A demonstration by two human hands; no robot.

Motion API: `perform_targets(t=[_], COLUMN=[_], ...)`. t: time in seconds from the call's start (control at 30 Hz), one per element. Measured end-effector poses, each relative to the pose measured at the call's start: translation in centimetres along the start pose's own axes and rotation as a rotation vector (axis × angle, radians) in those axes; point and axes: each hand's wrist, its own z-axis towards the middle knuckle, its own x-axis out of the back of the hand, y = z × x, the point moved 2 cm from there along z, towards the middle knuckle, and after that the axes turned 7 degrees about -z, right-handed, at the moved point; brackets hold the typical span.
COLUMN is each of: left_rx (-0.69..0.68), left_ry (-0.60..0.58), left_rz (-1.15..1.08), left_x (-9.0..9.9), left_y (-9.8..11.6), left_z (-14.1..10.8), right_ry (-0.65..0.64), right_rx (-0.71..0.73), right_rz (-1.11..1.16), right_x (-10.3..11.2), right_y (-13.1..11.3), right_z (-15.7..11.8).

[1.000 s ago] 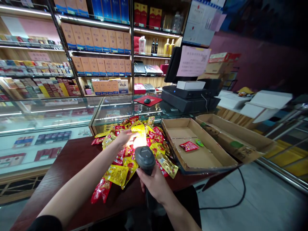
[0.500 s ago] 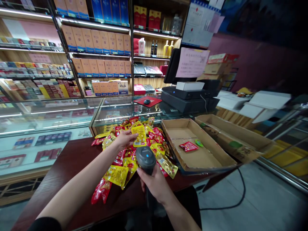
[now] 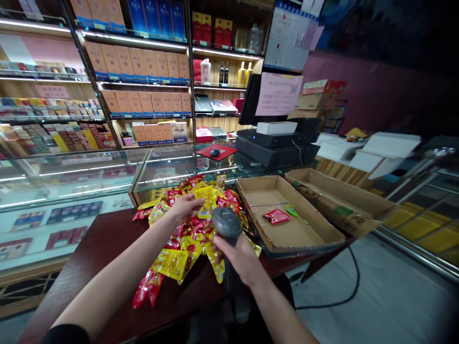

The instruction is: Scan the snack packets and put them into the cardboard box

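Note:
My left hand (image 3: 186, 208) pinches the edge of a yellow snack packet (image 3: 205, 201), held up over the heap. In my right hand (image 3: 239, 258) is a black barcode scanner (image 3: 227, 223), its head upright and to the right of the packet. Below both hands, a heap of red and yellow snack packets (image 3: 170, 263) spreads over the dark red table (image 3: 107, 248). One red packet (image 3: 148, 288) lies at the near left end of the heap. The right hand and scanner hide part of the pile.
Right of the heap stands an open cardboard tray (image 3: 301, 239) holding a red packet (image 3: 276, 216) and a small green item (image 3: 291, 210). A second cardboard box (image 3: 344, 188) is beside it. Behind are a glass counter (image 3: 168, 167), a mouse (image 3: 214, 152) and a monitor (image 3: 250, 100).
The scanner has shifted right, away from the yellow packet, and its blue light no longer shows. My left hand keeps the packet in about the same place. The view has turned slightly.

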Motion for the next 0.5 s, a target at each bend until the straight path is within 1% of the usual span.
perform_targets(t=[0.07, 0.13, 0.17, 0.23, 0.3, 0.37, 0.43, 0.5], left_rx=[0.028, 0.062, 0.081, 0.121, 0.166, 0.202, 0.227, 0.248], left_ry=[-0.03, -0.069, -0.092, -0.151, -0.217, -0.244, -0.237, -0.229], left_rz=[-0.003, -0.008, -0.007, -0.004, -0.009, -0.021, -0.033, -0.062], left_x=[-1.4, -3.4, -4.6, -7.4, -10.3, -13.0, -15.4, -17.2], left_y=[0.0, -0.2, -0.4, -0.9, -1.7, -2.6, -3.6, -4.6], left_z=[0.3, 0.7, 0.9, 1.5, 2.4, 3.6, 5.1, 6.9], right_ry=[0.126, 0.236, 0.249, 0.211, 0.091, -0.004, 0.004, 0.044], right_rx=[0.073, 0.078, 0.065, -0.001, -0.181, -0.361, -0.432, -0.467], right_rz=[0.026, -0.009, -0.005, 0.053, 0.165, 0.207, 0.19, 0.165], right_x=[2.6, 5.5, 7.0, 9.9, 12.4, 14.7, 16.9, 18.8], right_y=[-1.7, -3.3, -4.1, -5.4, -6.2, -6.7, -7.0, -7.0], right_z=[1.4, 3.1, 3.9, 5.7, 7.3, 8.6, 9.6, 10.5])
